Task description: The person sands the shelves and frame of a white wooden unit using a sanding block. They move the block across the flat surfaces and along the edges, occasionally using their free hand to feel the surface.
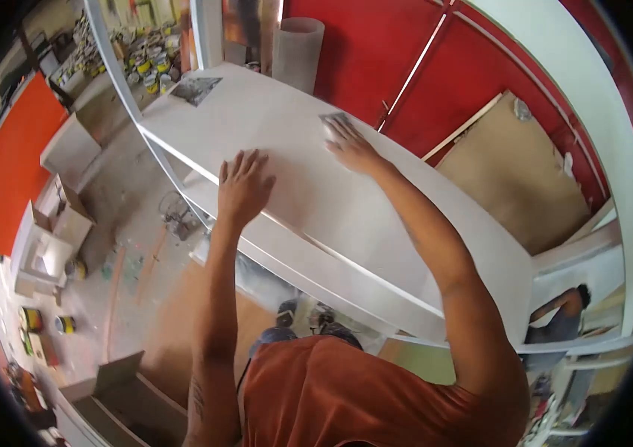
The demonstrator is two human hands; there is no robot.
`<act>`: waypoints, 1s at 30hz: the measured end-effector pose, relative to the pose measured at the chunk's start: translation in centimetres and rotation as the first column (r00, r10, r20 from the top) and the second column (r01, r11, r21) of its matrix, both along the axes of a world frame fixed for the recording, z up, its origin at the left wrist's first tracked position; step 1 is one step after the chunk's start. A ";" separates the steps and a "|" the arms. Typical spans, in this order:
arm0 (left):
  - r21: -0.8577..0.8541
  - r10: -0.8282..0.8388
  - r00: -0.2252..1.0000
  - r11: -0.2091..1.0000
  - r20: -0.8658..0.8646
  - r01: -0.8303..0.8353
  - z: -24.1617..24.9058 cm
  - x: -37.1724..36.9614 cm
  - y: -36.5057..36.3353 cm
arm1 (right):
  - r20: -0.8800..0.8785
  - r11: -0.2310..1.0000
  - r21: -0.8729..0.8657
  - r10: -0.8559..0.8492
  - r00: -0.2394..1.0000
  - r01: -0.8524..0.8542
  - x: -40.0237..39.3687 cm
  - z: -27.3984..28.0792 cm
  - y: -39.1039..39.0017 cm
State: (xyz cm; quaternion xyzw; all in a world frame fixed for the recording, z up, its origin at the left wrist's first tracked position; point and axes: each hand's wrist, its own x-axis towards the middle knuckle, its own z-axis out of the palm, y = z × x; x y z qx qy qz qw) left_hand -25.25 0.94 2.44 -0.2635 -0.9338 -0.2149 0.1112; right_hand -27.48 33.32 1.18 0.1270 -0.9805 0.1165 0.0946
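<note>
A long white panel (294,123) with a curved far edge lies flat in front of me, its surface smudged with dust. Near its far edge, my right hand (353,145) presses a small grey sheet (336,119) flat against it, fingers stretched over the sheet. My left hand (245,182) lies on the panel's near edge with its fingers spread and nothing held. Another grey sheet (195,89) rests at the panel's far left end, apart from both hands.
Red panels (398,52) and a brown board (514,171) stand behind the work surface. White frame bars (114,59) rise at the left. An orange board (14,164) and paint cans (65,324) are further left. Another person (564,316) is at the right.
</note>
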 end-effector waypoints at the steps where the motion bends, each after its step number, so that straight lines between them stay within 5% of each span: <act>1: 0.002 0.018 0.997 1.000 0.077 -0.018 0.3 -0.1 0.1 | 0.035 0.999 -0.031 0.021 0.999 -0.020 4.1 0.7 1.9; 4: 0.006 0.210 0.964 0.977 0.160 -0.214 1.5 0.1 3.3 | 0.107 0.995 -0.033 -0.095 0.990 0.099 16.2 2.0 10.2; 5: -0.016 0.281 0.960 0.959 -0.001 -0.281 -0.5 0.3 4.8 | 0.183 0.979 -0.004 -0.198 0.963 0.202 19.5 1.4 13.6; 9: -0.002 0.349 0.935 0.937 -0.068 -0.350 -1.1 0.6 5.6 | 0.235 0.947 0.102 -0.320 0.918 0.304 24.4 0.7 19.9; 10: -0.035 0.335 0.942 0.941 -0.034 -0.336 -0.7 0.7 5.4 | 0.246 0.932 0.117 -0.363 0.899 0.344 23.7 0.9 18.9; 14: -0.050 0.333 0.942 0.941 -0.048 -0.336 -0.5 0.4 5.4 | 0.068 0.996 0.076 0.041 0.997 -0.047 7.2 0.5 11.4; 17: -0.013 0.337 0.940 0.941 -0.062 -0.338 -0.4 0.5 5.3 | 0.151 0.997 -0.020 0.080 0.985 -0.078 -5.6 0.2 5.5; 21: -0.017 0.348 0.935 0.937 -0.070 -0.350 -0.5 0.4 5.0 | 0.056 0.983 0.044 0.174 0.983 -0.176 -9.0 -0.9 4.9; 25: 0.027 0.343 0.933 0.939 -0.111 -0.342 -0.8 0.3 4.9 | 0.080 0.957 -0.038 0.288 0.954 -0.286 5.4 2.4 10.4; 30: 0.023 0.365 0.926 0.931 -0.094 -0.365 -0.6 0.5 5.2 | 0.159 0.997 0.049 0.043 0.986 -0.052 17.8 1.0 20.0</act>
